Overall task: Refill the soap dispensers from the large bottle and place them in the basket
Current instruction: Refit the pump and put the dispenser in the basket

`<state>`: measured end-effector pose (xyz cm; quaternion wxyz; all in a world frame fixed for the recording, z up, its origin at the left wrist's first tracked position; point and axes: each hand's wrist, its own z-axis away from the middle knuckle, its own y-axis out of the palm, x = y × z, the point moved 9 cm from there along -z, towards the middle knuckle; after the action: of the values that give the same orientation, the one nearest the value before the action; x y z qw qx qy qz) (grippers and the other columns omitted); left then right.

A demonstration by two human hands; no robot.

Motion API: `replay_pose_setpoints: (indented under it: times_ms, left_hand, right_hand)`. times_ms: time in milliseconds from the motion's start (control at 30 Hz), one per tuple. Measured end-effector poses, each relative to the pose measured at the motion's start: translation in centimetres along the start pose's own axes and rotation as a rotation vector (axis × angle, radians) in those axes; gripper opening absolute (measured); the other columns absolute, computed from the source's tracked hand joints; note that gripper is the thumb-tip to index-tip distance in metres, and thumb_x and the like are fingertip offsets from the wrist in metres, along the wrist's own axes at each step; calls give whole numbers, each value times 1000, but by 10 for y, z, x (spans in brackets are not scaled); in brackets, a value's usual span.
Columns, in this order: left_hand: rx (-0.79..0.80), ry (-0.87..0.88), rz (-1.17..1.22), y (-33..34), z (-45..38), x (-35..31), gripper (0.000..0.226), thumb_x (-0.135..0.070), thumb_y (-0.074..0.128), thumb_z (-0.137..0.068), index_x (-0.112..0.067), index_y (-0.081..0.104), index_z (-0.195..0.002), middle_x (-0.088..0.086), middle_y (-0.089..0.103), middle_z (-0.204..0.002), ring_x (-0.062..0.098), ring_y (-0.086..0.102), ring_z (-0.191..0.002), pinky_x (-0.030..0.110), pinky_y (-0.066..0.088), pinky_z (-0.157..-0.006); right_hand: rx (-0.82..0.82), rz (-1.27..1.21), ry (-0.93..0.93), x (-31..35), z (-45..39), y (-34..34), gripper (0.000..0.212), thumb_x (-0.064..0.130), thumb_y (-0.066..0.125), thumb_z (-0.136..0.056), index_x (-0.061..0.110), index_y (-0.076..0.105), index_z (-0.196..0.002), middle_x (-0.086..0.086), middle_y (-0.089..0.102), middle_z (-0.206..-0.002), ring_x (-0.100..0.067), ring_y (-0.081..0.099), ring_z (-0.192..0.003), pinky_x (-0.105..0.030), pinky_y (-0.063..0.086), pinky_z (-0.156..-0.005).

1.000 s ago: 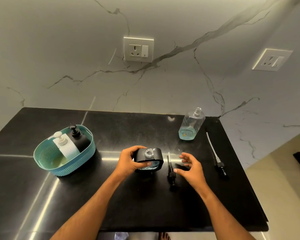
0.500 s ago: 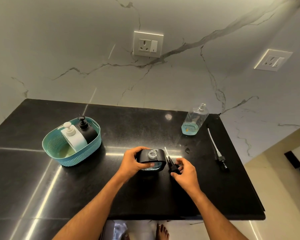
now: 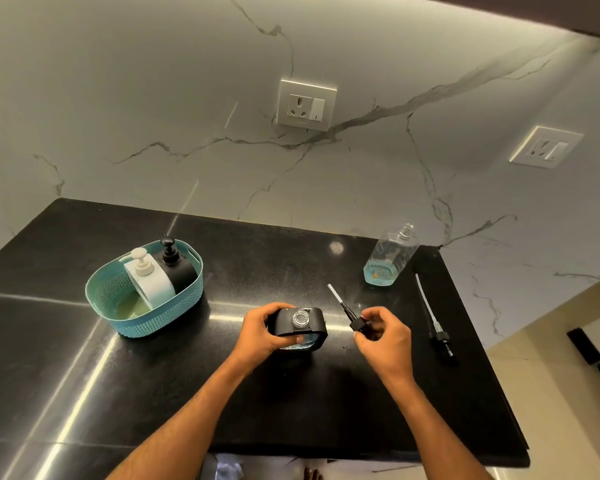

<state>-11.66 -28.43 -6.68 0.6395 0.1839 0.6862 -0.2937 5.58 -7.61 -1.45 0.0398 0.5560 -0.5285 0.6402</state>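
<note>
- Two dispensers already standing in the teal basket at the counter's left: a white dispenser and, touching it behind, a black dispenser, both with pumps on.
- Head view, centre: third dispenser upright on the black counter, neck open, blue soap visible low in its clear front; gripped round its left side by the left hand, thumb across the front.
- Just to its right: pump pinched at the black collar by the right hand, clear of the counter, white dip tube slanting up and away, not yet in the neck.
- Far right: large bottle uncapped, only a little blue soap left; its own long pump lying beside it.
- Handling, as a judgement: dispenser probably rigid, fairly light, likely slick if soap has dripped; best held low round the body.
- Dip tube thin and bendy; better steered from the collar.
</note>
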Motion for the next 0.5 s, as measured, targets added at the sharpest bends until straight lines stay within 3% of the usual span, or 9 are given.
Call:
replay_pose_setpoints:
  times_ms: [267,500]
  left_hand:
    - [15,-9,-1,3,-7,4,56,-9,100,-60,-22,76,-109,-4,78,-106,15,72,-105,35,58,-98]
    - [40,-21,1,4,-8,7,56,-13,100,-61,-23,75,-111,-3,77,-109,16,72,-107,38,59,-98]
  right_hand:
    - [96,29,-286,107,4,-31,30,9,82,-69,23,71,-93,16,66,-84,-7,66,-78,-15,53,-65]
    - [239,226,-395,141,9,-22,25,19,82,-69,24,69,-90,15,63,-86,-1,61,-76,-9,50,-68]
